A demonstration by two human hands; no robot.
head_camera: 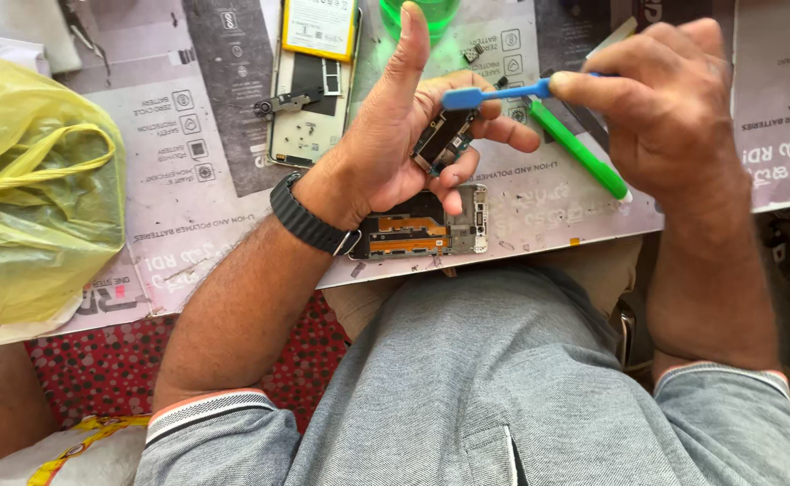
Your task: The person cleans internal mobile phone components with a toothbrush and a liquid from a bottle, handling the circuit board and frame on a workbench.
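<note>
My left hand point(404, 135) is raised over the work mat, thumb up, fingers curled around a small dark circuit board point(442, 139). My right hand point(674, 99) grips a blue brush point(494, 92) by its handle, and the brush head rests on the top of the board. A black band point(309, 216) sits on my left wrist. Under the left hand lies a phone frame piece point(431, 229) with orange flex cables. An opened phone body point(309, 99) with a yellow-edged battery lies at the top of the mat.
A green pry tool point(579, 148) lies on the printed grey mat point(188, 135) below my right hand. A yellow plastic bag point(30, 189) fills the left side. A green cup point(422, 11) stands at the top edge. Small loose parts lie near the opened phone.
</note>
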